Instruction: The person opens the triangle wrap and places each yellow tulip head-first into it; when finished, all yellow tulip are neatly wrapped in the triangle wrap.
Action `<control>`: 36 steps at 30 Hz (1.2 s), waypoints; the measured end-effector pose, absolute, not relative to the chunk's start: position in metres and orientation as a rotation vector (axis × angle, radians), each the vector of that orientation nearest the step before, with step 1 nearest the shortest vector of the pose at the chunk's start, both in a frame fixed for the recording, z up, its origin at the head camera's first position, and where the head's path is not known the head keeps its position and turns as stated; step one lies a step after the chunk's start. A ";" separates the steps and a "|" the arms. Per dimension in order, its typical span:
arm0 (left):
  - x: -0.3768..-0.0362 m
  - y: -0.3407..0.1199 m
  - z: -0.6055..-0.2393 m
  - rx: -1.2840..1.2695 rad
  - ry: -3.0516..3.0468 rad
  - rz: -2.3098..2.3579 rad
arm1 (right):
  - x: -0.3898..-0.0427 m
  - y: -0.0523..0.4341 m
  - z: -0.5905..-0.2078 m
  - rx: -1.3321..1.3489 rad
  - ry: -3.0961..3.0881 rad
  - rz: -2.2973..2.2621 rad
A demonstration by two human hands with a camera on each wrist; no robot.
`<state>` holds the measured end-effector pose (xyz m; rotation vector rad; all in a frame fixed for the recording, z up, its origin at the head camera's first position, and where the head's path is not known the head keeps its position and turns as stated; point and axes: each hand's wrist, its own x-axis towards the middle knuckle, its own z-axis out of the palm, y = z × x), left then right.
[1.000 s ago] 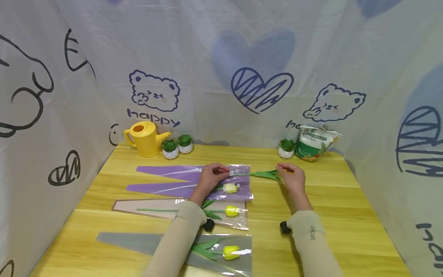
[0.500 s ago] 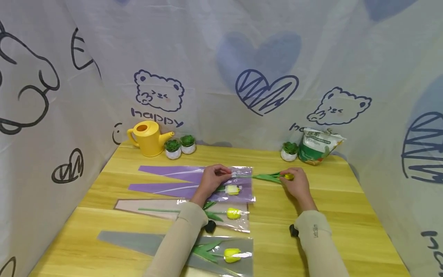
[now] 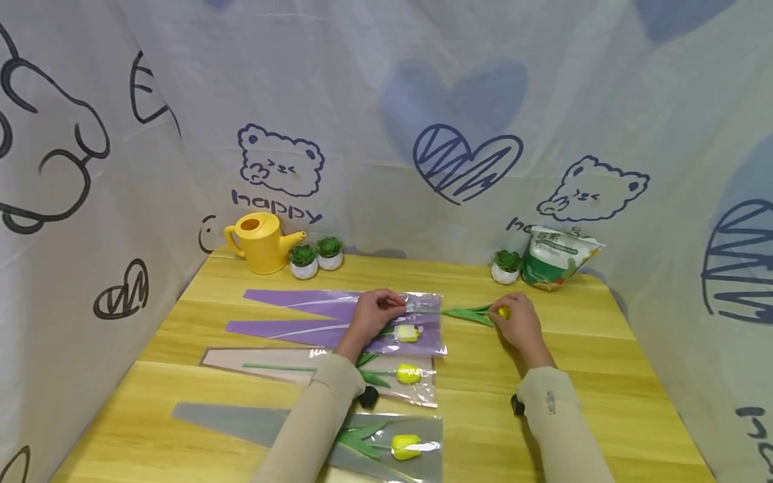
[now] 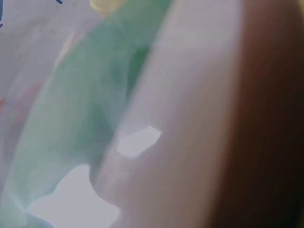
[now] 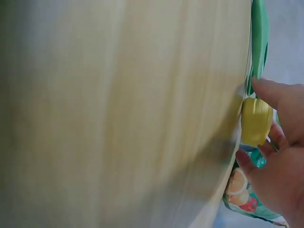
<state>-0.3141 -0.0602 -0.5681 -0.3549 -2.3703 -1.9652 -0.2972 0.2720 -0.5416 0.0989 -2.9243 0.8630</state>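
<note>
The right hand point(image 3: 518, 325) pinches the yellow head of a tulip point(image 3: 503, 311) lying on the bench point(image 3: 604, 376), right of the purple sleeve point(image 3: 314, 318); its green leaves and stem run left toward the sleeve's clear open end. The right wrist view shows fingertips point(image 5: 266, 92) curled round the yellow bud point(image 5: 256, 121). The left hand point(image 3: 373, 315) grips the far right edge of the purple sleeve, fingers curled on the plastic, just where the stem tip meets it. The left wrist view is too blurred to add anything. Against a second ago, the right hand has slid down the stem from the leaves to the bud, and the tulip has moved a little left toward the sleeve; the left hand has stayed put. A second tulip point(image 3: 406, 333) already lies inside the purple sleeve. Nearer lie a clear sleeve point(image 3: 272, 365) and a grey sleeve point(image 3: 253, 426), each holding a yellow tulip. At the far edge stand a yellow watering can point(image 3: 261, 243), two small potted plants point(image 3: 315, 256) on the left, one more plant point(image 3: 506, 265) and a bag point(image 3: 555, 256) on the right.
</note>
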 end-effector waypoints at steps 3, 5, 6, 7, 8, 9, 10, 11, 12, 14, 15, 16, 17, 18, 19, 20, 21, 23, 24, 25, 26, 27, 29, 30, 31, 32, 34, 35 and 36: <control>-0.313 -0.060 -0.569 -0.355 -2.361 -1.961 | -0.296 0.273 -0.539 0.126 -2.949 0.848; -0.313 -0.060 -0.569 -0.359 -2.356 -1.953 | -0.294 0.273 -0.537 0.155 -2.952 0.844; -0.313 -0.060 -0.569 -0.361 -2.353 -1.946 | -0.294 0.274 -0.536 0.171 -2.949 0.845; -0.313 -0.060 -0.569 -0.366 -2.352 -1.937 | -0.294 0.274 -0.534 0.187 -2.943 0.844; -0.313 -0.060 -0.569 -0.371 -2.353 -1.924 | -0.293 0.273 -0.533 0.200 -2.934 0.846; -0.313 -0.060 -0.570 -0.377 -2.356 -1.909 | -0.293 0.273 -0.532 0.217 -2.926 0.840; -0.313 -0.059 -0.570 -0.383 -2.359 -1.901 | -0.292 0.273 -0.530 0.233 -2.916 0.832; -0.313 -0.059 -0.569 -0.387 -2.363 -1.891 | -0.292 0.272 -0.529 0.250 -2.906 0.827; -0.313 -0.059 -0.569 -0.391 -2.364 -1.884 | -0.292 0.271 -0.528 0.261 -2.897 0.828; -0.312 -0.059 -0.569 -0.397 -2.367 -1.870 | -0.291 0.267 -0.526 0.287 -2.882 0.836; -0.312 -0.059 -0.569 -0.399 -2.367 -1.867 | -0.291 0.265 -0.525 0.298 -2.876 0.842; -0.312 -0.059 -0.570 -0.401 -2.367 -1.864 | -0.290 0.263 -0.524 0.304 -2.874 0.850; -0.312 -0.059 -0.570 -0.403 -2.366 -1.862 | -0.290 0.261 -0.523 0.311 -2.874 0.856; -0.312 -0.059 -0.570 -0.409 -2.367 -1.856 | -0.289 0.258 -0.522 0.312 -2.874 0.863; -0.312 -0.059 -0.570 -0.415 -2.367 -1.848 | -0.289 0.255 -0.521 0.312 -2.879 0.867; -0.312 -0.059 -0.570 -0.419 -2.366 -1.844 | -0.288 0.253 -0.520 0.307 -2.883 0.872; -0.313 -0.060 -0.570 -0.421 -2.369 -1.839 | -0.288 0.251 -0.519 0.307 -2.887 0.870; -0.313 -0.059 -0.570 -0.425 -2.371 -1.833 | -0.286 0.247 -0.518 0.305 -2.891 0.871; -0.312 -0.059 -0.570 -0.427 -2.374 -1.826 | -0.286 0.245 -0.517 0.302 -2.891 0.876; -0.313 -0.059 -0.571 -0.425 -2.375 -1.824 | -0.286 0.243 -0.517 0.304 -2.891 0.879; -0.313 -0.059 -0.571 -0.424 -2.377 -1.824 | -0.285 0.241 -0.517 0.307 -2.886 0.877; -0.313 -0.059 -0.571 -0.423 -2.380 -1.819 | -0.285 0.240 -0.517 0.310 -2.883 0.875; -0.312 -0.059 -0.571 -0.424 -2.378 -1.814 | -0.285 0.236 -0.516 0.316 -2.874 0.871; -0.312 -0.059 -0.571 -0.422 -2.378 -1.810 | -0.286 0.234 -0.516 0.320 -2.872 0.866; -0.312 -0.059 -0.570 -0.421 -2.375 -1.808 | -0.286 0.232 -0.516 0.323 -2.870 0.863; -0.312 -0.059 -0.570 -0.421 -2.372 -1.804 | -0.286 0.231 -0.516 0.325 -2.867 0.862; -0.312 -0.059 -0.568 -0.418 -2.370 -1.800 | -0.287 0.227 -0.516 0.327 -2.866 0.860; -0.312 -0.059 -0.568 -0.416 -2.372 -1.796 | -0.287 0.225 -0.516 0.323 -2.868 0.864; -0.312 -0.059 -0.567 -0.414 -2.376 -1.794 | -0.287 0.223 -0.516 0.319 -2.869 0.865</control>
